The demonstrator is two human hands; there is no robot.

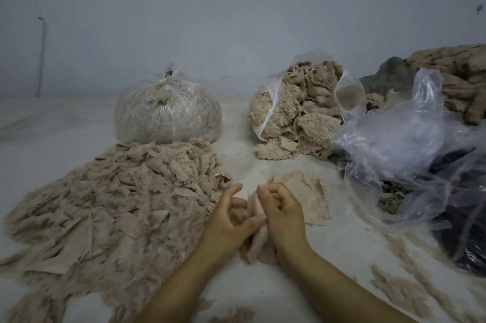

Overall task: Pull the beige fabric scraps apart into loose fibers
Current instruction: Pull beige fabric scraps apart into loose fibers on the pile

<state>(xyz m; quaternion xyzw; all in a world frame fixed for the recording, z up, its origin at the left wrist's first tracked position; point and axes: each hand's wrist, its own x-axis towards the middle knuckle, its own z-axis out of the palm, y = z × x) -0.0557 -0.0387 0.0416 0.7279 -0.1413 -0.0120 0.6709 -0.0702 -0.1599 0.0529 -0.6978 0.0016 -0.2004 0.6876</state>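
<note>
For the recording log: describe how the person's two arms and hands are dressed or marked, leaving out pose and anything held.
Both forearms are bare up to the frame's lower edge: no sleeves show. The left hand and the right hand wear no gloves; no rings, watch, bracelets, tape or markings are visible. Fingernails look short and unpainted, though the picture is soft.
</note>
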